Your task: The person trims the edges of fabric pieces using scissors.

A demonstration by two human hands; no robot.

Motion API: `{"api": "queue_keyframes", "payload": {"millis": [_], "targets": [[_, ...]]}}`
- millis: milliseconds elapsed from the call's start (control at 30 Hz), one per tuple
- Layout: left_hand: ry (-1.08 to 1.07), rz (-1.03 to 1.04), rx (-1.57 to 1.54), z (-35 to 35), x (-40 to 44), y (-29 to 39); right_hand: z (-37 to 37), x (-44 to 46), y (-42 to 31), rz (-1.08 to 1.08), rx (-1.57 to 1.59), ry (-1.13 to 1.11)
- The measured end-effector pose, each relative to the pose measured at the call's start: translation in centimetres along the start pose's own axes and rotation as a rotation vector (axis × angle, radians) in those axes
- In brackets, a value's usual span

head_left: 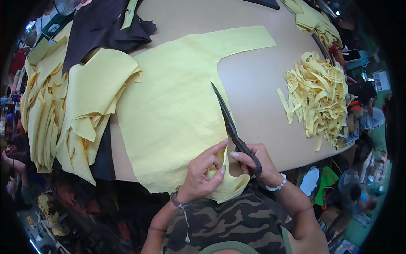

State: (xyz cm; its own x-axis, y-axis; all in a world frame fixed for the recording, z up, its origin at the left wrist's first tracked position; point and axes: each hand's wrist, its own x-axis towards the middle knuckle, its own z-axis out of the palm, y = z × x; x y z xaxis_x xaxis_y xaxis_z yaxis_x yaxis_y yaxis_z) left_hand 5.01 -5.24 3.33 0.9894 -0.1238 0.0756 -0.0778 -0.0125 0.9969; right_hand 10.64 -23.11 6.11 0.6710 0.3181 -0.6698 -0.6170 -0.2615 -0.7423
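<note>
A large pale yellow sheet point(173, 101), leather or cloth, lies on the table with its near end hanging over the edge towards my lap. My left hand point(203, 171) pinches a fold of it near its right edge, thumb and fingers closed on the material. In my right hand point(253, 163) is a pair of dark scissors point(230, 125), the handles gripped and the long blades pointing away from me. The blades lie along the sheet's right edge, and their tip is over its surface. They look nearly closed together.
Folded yellow sheets point(91, 93) are stacked at the left beside a dark brown piece point(101, 27). A heap of narrow yellow strips point(317, 93) lies on the right of the table point(260, 97). More yellow pieces point(313, 21) are at the far right, and people are around the edges.
</note>
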Motion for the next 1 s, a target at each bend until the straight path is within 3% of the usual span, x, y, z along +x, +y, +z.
{"api": "queue_keyframes", "payload": {"millis": [1000], "targets": [[-0.011, 0.088, 0.041, -0.8, -0.2, -0.1, 1.0, 1.6, 0.3, -0.047, 0.053, -0.018]]}}
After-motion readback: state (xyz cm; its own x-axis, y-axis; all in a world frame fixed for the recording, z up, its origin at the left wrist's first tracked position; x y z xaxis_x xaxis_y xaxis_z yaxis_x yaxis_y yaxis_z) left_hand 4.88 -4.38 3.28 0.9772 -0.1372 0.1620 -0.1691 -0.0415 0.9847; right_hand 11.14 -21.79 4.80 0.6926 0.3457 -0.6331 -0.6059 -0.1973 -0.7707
